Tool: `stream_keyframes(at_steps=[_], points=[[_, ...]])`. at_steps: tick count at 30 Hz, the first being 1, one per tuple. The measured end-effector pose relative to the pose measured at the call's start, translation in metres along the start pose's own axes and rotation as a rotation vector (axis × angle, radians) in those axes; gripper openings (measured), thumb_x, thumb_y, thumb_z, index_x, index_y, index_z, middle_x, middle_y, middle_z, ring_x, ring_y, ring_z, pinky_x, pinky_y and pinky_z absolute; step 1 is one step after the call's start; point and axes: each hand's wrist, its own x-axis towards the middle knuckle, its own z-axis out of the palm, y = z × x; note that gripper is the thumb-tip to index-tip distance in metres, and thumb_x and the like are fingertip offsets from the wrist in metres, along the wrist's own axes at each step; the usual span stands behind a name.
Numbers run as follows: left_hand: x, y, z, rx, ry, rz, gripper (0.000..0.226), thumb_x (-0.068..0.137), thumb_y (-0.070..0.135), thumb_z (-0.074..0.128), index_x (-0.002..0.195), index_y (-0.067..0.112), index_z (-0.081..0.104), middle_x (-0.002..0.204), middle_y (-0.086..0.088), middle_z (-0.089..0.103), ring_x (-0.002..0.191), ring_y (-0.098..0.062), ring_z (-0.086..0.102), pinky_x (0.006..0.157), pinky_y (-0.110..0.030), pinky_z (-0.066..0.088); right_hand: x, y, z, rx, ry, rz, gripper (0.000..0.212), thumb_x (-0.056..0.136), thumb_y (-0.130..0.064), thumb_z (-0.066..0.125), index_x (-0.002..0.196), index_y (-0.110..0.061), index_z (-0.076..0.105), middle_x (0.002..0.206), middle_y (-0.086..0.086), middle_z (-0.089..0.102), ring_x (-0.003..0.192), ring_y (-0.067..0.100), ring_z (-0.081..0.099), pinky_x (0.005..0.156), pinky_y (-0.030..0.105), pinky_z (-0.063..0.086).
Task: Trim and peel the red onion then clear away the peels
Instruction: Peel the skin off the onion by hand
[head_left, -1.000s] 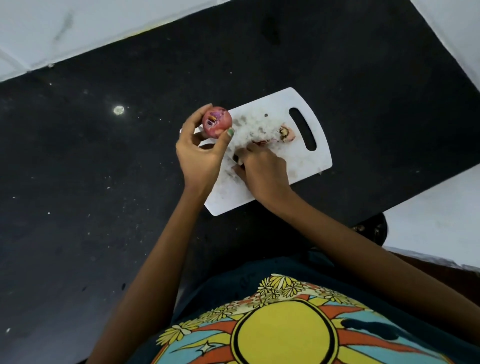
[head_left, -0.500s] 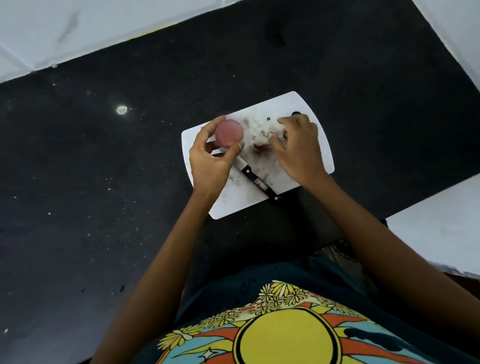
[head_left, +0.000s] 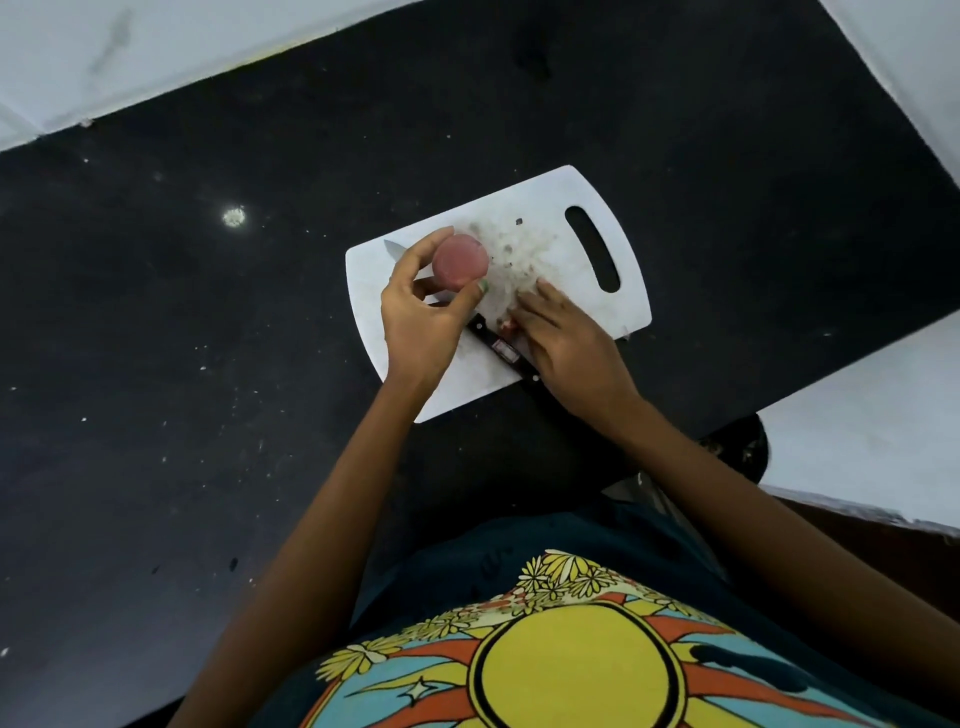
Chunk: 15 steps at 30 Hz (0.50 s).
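— What's changed?
— The right hand (head_left: 563, 343) has swept back from the far side of the white plastic cutting board (head_left: 592, 312) on the black bench (head_left: 208, 415), raking reddish peel scraps (head_left: 508, 326) toward the black-handled knife (head_left: 498, 349); its grip looks flat, fingers loose.
— And the onion?
— The peeled red onion (head_left: 460, 261) sits pinched in the left hand (head_left: 423, 325), above the board. Clearing has begun.

Left hand (head_left: 418, 322) raised, fingertips pinched together; right hand (head_left: 566, 345) lies flat, palm down, fingers extended.
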Motion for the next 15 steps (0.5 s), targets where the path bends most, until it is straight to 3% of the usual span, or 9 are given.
stream_keyframes(at_steps=[3,8,12,15], points=[[-0.003,-0.003,0.005,0.009,-0.02,0.013,0.053,0.074,0.005,0.078,0.122,0.014,0.059,0.113,0.0,0.061,0.093,-0.019,0.065,0.073,-0.022,0.054,-0.015,0.004,-0.006,-0.023,0.075,-0.065,0.035,0.09,-0.017,0.044,0.1,0.002,0.071,0.111,0.017,0.07,0.112,0.036,0.062,0.094,0.042,0.049],[-0.008,-0.007,0.013,0.021,-0.052,0.03,0.054,0.074,0.008,0.078,0.124,0.015,0.058,0.122,-0.007,0.059,0.1,-0.022,0.064,0.077,-0.024,0.055,-0.042,0.013,-0.004,-0.023,0.094,-0.06,0.031,0.088,-0.009,0.045,0.102,-0.004,0.072,0.114,0.01,0.07,0.115,0.028,0.061,0.094,0.034,0.049],[-0.012,-0.009,0.019,0.023,-0.077,0.035,0.054,0.074,0.009,0.078,0.124,0.016,0.058,0.121,-0.006,0.059,0.101,-0.023,0.064,0.08,-0.031,0.057,-0.059,0.015,-0.005,0.008,0.141,-0.099,0.025,0.083,-0.003,0.05,0.092,-0.005,0.073,0.106,0.01,0.072,0.107,0.026,0.066,0.09,0.038,0.053],[-0.014,-0.009,0.022,0.025,-0.084,0.038,0.054,0.074,0.007,0.078,0.123,0.016,0.057,0.119,-0.005,0.059,0.101,-0.023,0.064,0.08,-0.03,0.057,-0.063,0.011,-0.011,0.086,0.225,-0.004,0.024,0.079,0.001,0.052,0.092,-0.004,0.071,0.1,0.011,0.072,0.096,0.026,0.066,0.081,0.04,0.052]])
